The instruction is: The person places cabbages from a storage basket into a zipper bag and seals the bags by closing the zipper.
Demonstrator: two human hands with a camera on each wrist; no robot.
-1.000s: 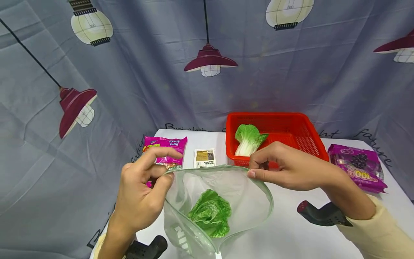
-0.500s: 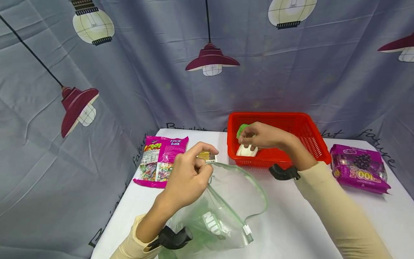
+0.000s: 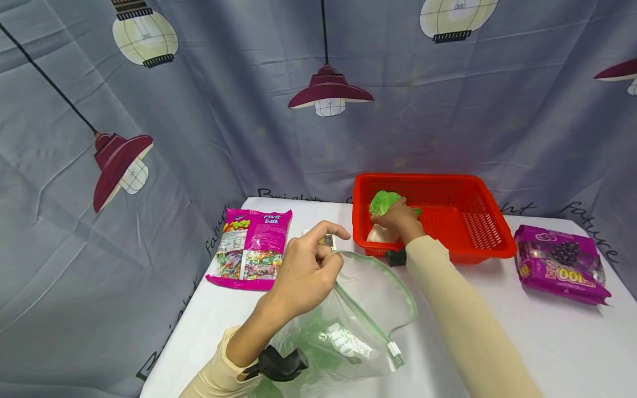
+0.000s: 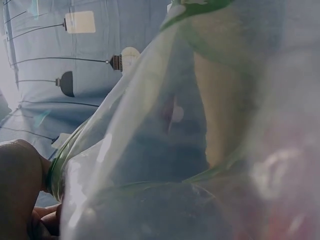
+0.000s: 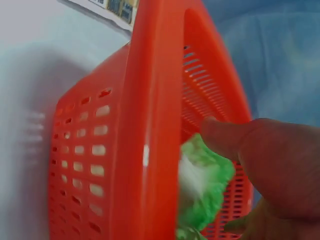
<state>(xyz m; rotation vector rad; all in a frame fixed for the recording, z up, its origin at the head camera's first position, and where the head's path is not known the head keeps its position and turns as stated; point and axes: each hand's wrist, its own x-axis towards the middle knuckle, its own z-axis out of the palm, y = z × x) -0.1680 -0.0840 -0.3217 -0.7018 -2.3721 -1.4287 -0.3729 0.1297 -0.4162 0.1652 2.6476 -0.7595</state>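
Where fingers (image 3: 385,220) reach, cabbage (image 3: 383,202) (white-stemmed), green, crinkled

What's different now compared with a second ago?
The right hand let go of the clear bag and moved forward into the red basket, to the leafy vegetable; whether it grips it is unclear. The left hand shifted right, still holding the bag's rim. The basket and both candy packets stayed put.
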